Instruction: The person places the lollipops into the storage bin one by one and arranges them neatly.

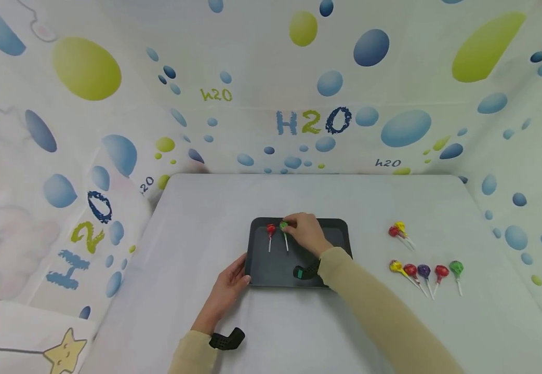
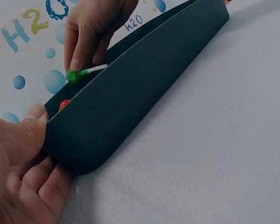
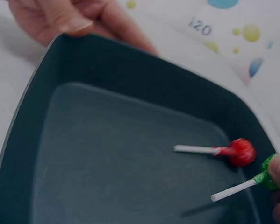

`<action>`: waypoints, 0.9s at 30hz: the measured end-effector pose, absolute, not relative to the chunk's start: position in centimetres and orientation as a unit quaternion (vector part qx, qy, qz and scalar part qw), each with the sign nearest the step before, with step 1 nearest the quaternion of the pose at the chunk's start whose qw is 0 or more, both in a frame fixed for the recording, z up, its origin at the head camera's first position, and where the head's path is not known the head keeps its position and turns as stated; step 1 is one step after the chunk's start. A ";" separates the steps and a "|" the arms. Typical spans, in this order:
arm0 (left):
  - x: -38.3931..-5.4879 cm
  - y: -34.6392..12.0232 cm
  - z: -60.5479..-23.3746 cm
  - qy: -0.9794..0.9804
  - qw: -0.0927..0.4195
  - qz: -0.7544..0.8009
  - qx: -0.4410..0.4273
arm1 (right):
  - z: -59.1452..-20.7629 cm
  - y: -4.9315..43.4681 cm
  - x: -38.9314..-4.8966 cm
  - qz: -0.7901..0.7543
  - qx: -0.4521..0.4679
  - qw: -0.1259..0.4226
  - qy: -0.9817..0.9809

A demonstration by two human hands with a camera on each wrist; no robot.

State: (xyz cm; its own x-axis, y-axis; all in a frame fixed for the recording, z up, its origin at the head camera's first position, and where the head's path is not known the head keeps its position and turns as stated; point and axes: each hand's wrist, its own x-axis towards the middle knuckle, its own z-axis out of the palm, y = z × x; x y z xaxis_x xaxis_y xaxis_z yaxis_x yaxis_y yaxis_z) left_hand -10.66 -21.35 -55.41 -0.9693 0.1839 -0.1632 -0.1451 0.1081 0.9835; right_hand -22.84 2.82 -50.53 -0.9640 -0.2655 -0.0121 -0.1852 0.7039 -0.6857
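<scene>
A dark grey tray (image 1: 271,274) lies on the white table. At its near left corner my left hand (image 1: 225,286) grips the wall, thumb on the rim and fingers curled against the outside, as the left wrist view shows. Over the tray's far side, my right hand (image 1: 306,231) pinches a green lollipop (image 3: 243,187) by its wrapped head, its white stick pointing toward the near side. The stick casts a shadow on the tray floor below. Left of it, a red lollipop (image 3: 241,152) lies on the tray floor, its head near the far wall.
Right of the tray, a yellow lollipop (image 1: 400,226) and a red one (image 1: 394,231) lie together. Nearer me is a row with yellow (image 1: 395,266), red, purple (image 1: 423,270), red (image 1: 441,271) and green (image 1: 456,267) lollipops. A printed curtain (image 1: 252,62) surrounds the table.
</scene>
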 end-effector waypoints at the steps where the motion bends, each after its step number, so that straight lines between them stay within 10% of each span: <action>1: -10.7 -21.3 -55.4 0.732 0.124 0.670 0.014 | -50.8 2.7 -22.8 -0.357 -0.119 0.054 0.925; 27: -10.6 -21.2 -55.3 0.730 0.126 0.671 0.005 | -52.6 1.1 -22.6 -0.260 -0.087 0.024 0.961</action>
